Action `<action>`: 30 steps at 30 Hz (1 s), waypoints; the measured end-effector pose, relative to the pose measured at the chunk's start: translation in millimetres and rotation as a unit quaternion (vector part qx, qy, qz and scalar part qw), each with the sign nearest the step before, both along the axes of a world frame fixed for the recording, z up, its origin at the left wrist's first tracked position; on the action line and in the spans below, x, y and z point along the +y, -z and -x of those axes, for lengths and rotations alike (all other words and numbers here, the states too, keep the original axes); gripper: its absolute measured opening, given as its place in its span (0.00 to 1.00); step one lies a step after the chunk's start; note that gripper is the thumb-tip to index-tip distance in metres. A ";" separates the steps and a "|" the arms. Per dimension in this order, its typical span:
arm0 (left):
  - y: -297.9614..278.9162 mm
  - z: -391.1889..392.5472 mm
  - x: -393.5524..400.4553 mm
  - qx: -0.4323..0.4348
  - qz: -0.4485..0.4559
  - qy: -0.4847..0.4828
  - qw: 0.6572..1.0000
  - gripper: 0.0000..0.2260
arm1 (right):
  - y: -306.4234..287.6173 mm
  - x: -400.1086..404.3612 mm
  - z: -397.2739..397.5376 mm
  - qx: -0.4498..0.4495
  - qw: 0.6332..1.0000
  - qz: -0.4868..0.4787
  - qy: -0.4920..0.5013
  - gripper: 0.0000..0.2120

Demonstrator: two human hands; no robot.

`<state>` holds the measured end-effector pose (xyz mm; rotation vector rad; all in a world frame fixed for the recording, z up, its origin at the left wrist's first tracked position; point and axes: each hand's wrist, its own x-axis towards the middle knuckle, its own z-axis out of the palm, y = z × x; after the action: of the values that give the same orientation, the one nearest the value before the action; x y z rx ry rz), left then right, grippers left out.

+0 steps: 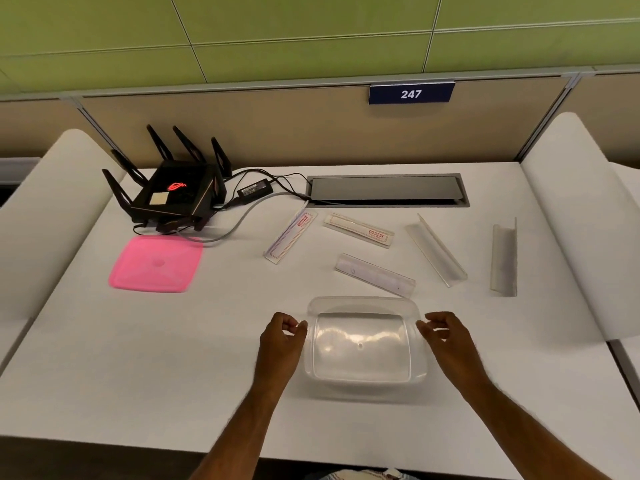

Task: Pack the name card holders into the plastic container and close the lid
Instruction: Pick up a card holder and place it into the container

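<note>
Pink lid [156, 264], clear container [362, 304], blk router [176, 192], white desk [138, 358].

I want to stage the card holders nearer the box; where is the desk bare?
Bare desk lies left of the clear container, below the pink lid, and right of it, below the holders. The far left is crowded by the router and its cables.

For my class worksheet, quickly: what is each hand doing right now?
Left hand: fingers loosely curled beside the clear plastic container, holding nothing; contact cannot be told.
Right hand: the same on the opposite side, holding nothing.
</note>
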<state>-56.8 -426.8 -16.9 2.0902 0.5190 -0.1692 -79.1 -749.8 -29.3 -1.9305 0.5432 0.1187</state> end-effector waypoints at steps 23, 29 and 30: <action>5.9 -129.6 51.2 0.019 0.215 -0.161 0.963 0.13 | -30.9 94.5 -190.1 -0.062 0.991 0.019 -0.114 0.05; 13.3 -160.3 66.7 0.049 0.206 -0.176 0.961 0.13 | -29.4 130.8 -229.7 -0.044 0.990 0.017 -0.131 0.07; 15.4 -165.7 69.4 0.056 0.206 -0.179 0.960 0.14 | -28.6 136.3 -236.7 -0.038 0.990 0.023 -0.134 0.07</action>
<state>108.8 -357.4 -32.4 1.5598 0.8443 -0.1684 157.5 -613.5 -0.7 -2.0363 0.2359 0.2043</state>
